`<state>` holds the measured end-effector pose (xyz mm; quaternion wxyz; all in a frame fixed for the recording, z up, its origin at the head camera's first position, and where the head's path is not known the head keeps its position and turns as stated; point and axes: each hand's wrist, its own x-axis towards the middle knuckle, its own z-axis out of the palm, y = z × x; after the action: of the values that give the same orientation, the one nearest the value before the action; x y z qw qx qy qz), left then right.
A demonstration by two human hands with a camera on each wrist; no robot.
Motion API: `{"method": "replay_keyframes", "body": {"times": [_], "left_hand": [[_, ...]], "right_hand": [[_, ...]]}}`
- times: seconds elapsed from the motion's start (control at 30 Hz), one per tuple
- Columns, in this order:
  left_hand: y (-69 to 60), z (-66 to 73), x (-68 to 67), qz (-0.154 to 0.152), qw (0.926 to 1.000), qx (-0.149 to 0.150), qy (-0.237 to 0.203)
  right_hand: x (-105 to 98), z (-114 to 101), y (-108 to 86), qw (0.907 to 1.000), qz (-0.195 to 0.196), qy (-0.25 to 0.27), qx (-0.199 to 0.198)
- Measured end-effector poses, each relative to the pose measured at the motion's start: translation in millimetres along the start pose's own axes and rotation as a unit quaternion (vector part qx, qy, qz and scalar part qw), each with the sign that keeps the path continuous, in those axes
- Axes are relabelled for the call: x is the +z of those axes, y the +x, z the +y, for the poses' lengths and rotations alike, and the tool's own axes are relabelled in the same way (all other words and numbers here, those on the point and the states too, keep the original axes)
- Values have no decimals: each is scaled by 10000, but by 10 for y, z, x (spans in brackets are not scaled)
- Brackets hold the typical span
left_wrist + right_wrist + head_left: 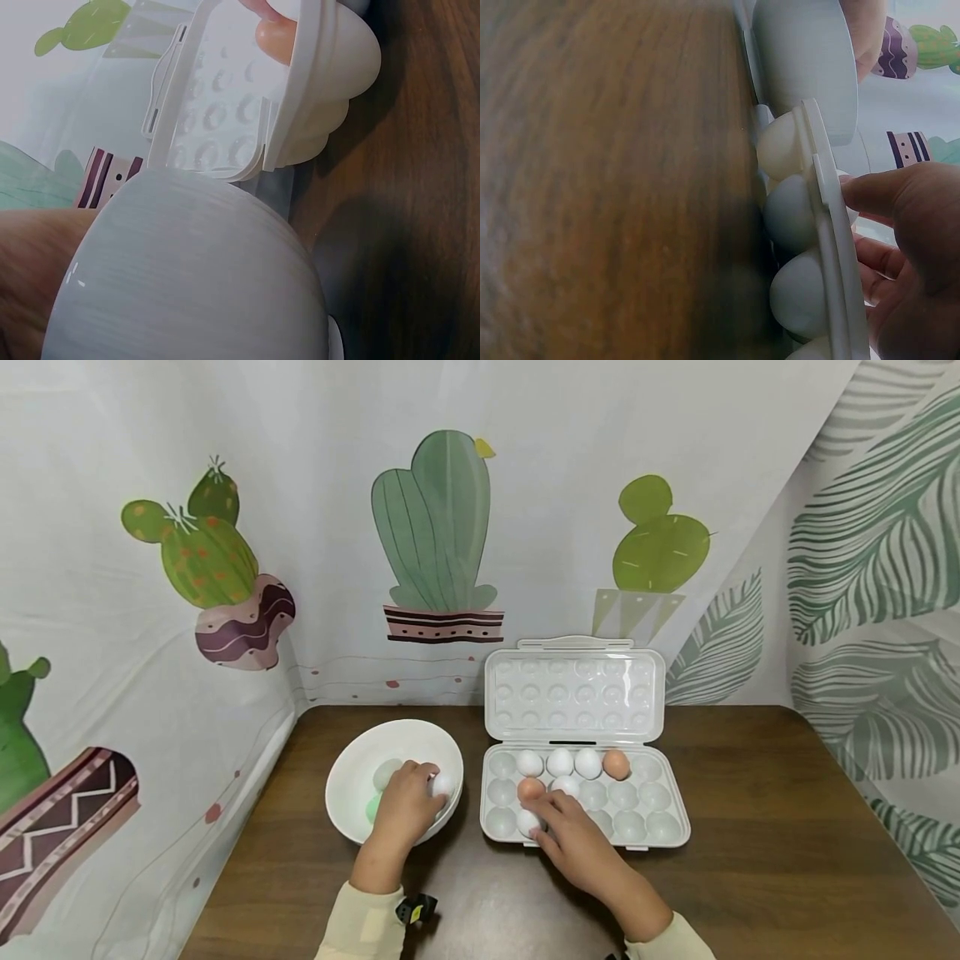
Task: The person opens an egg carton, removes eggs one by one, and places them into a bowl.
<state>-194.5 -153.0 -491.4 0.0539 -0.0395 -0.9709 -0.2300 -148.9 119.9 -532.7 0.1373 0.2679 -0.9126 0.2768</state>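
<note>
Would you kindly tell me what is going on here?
A person's left hand grips a white egg inside a round white bowl, where two greenish eggs also show. The right hand pinches another white egg in the front row of a white plastic egg tray, its lid open. Three white eggs and a brown egg stand in the back row, another brown egg and a white one in the middle.

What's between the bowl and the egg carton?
Nothing: a narrow strip of bare table separates the bowl and egg carton in the head view.
</note>
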Motion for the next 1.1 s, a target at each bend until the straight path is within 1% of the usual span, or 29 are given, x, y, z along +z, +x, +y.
{"method": "replay_keyframes", "body": {"times": [0.23, 0.43, 0.57, 0.87, 0.97, 1.1], "left_hand": [[-4, 10, -28, -57, 9999, -83, -1], [-23, 17, -60, 14, 10000, -38, 14], [-29, 31, -80, -5, 10000, -61, -45], [-27, 36, -94, 29, 9998, -19, -179], [-29, 49, -104, 89, 9997, -49, -244], [-36, 74, -120, 263, 9989, -22, -394]], "right_hand": [[11, 12, 4, 10000, 25, -15, -24], [10, 15, -2, 9999, 91, -5, -66], [12, 17, -5, 9998, 150, -9, -104], [5, 15, -3, 9999, 129, -20, -90], [2, 14, -2, 9998, 142, -13, -105], [5, 17, -5, 9999, 142, -15, -89]]}}
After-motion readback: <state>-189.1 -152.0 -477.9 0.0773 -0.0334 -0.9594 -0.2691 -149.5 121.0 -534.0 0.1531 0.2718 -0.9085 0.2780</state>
